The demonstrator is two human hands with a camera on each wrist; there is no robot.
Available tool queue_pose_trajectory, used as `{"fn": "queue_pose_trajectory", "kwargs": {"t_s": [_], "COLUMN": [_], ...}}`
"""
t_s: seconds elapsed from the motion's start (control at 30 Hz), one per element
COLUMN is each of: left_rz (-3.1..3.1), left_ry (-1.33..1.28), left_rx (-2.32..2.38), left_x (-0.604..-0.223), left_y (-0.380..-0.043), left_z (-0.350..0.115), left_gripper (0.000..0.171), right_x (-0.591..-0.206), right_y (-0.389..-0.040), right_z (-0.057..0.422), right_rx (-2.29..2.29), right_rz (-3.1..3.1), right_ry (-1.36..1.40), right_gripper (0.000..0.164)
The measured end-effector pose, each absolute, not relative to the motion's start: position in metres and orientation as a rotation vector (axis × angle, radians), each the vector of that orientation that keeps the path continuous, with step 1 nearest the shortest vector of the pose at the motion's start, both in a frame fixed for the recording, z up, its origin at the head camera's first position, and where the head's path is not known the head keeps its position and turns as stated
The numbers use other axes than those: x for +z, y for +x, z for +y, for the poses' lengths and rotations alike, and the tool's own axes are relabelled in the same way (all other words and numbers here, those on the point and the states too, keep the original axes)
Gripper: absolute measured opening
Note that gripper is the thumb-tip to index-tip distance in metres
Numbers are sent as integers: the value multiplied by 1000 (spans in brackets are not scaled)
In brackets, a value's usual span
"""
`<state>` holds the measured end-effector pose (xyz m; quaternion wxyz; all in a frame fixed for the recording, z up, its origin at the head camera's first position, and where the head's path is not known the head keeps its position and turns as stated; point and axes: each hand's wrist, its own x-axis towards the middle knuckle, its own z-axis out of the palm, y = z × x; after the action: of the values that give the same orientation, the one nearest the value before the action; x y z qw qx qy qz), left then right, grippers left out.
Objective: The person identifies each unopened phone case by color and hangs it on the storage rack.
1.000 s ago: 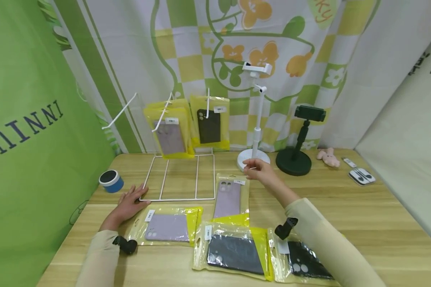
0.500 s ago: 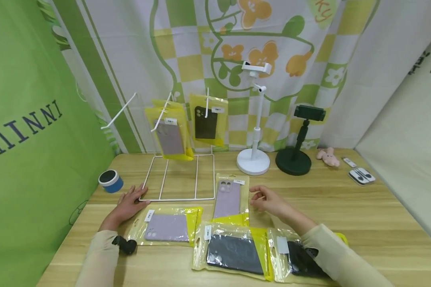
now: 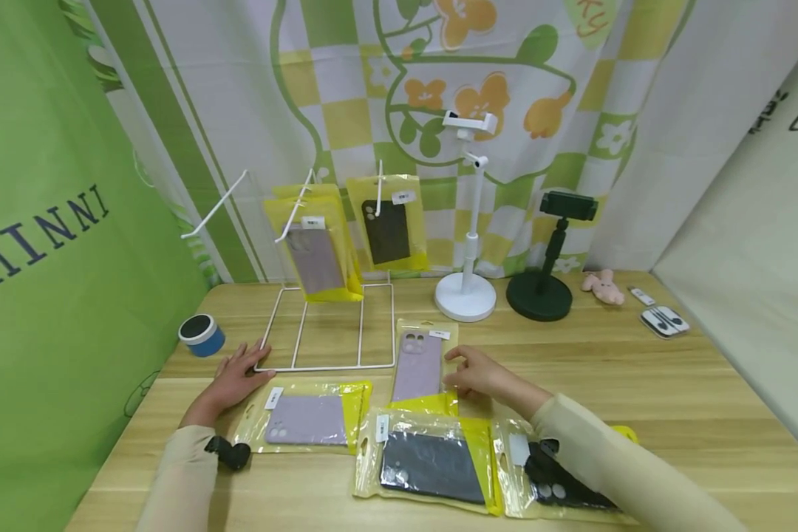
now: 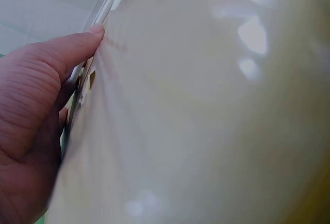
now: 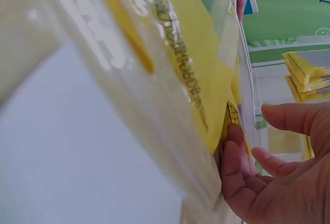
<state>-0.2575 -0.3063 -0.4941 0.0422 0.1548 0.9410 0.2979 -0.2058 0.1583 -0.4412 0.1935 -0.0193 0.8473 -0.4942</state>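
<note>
White-labelled pouch [image 3: 420, 362] by right hand [image 3: 477, 374], "INNI" cloth [image 3: 53, 332]

My head view is looking forward and down; both wrist views are facing bags [image 4: 180, 105] up close; head and right-wrist views are sharing my left hand [image 3: 235, 380], at eight and one o'clock.

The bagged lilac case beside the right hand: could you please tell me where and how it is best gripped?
The bagged lilac case is probably best pinched by its long right edge, from the right. The thin bag lies flat, and that edge faces the right hand. The rack crowds its left edge, and a bagged black case its yellow near end.
</note>
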Motion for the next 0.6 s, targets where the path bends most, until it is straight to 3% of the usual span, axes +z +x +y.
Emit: {"fn": "queue_pose_trajectory", "kwargs": {"t_s": [0.6], "left_rz": [2890], "left_ry": [494], "left_rx": [950], "left_x": [-494], "left_y": [-256], "left_z": [-303], "left_gripper": [63], "right_x": [-447], "right_y": [-213], "right_z": [159], "right_rx": [-1556], "right_rz": [2365], "right_ry": [-75], "right_gripper": [29]}}
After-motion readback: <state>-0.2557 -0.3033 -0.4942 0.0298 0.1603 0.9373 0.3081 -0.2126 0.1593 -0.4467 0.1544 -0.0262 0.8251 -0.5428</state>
